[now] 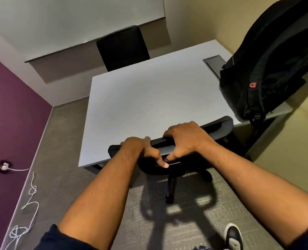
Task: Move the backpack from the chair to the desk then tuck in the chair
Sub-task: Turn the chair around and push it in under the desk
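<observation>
The backpack (268, 69) is sitting on the right side of the worktop (149, 98). A chair (167, 150) is standing at the worktop's near edge, and another chair (122, 47) is standing behind its far edge.

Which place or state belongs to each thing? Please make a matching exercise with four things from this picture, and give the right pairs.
Things:
1. backpack
2. near chair
3. white cable
4. far chair

Places or states:
A. lies on the floor by the purple wall
B. stands at the far side of the desk
C. stands on the desk at its right edge
D. gripped at the backrest by the left hand and the right hand

Pairs: 1-C, 2-D, 3-A, 4-B
</observation>
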A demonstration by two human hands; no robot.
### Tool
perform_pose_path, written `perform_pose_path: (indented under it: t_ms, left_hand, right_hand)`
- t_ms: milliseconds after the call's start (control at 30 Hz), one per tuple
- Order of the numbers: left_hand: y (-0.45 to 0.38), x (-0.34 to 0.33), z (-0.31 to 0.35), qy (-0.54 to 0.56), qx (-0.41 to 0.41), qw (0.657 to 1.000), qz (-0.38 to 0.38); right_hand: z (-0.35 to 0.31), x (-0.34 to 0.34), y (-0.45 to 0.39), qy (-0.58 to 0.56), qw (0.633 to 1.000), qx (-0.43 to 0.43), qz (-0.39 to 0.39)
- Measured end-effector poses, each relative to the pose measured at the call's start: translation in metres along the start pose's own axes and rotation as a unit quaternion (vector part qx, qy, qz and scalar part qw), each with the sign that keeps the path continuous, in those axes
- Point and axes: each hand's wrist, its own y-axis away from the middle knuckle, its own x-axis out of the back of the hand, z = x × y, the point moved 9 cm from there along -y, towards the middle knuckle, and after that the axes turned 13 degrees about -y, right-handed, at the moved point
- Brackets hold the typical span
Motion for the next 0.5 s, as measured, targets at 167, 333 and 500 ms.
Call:
perform_pose_path:
  t_ms: [167, 333, 500]
  left_hand:
    - [-0.005, 0.001, -0.002, -0.017, -0.068, 0.990, 0.123]
    - [0.004, 0.015, 0.003, 0.002, -0.145, 0.929, 0.339]
    - [0.005, 0.026, 0.006, 0.050, -0.146, 0.915, 0.373]
  right_hand:
    - [0.000, -0.002, 0.001, 0.004, 1.000, -0.020, 0.015]
    - [0.006, -0.001, -0.004, 0.001, 0.999, -0.032, 0.000]
    - [0.017, 0.001, -0.009, -0.002, 0.999, -0.032, -0.016]
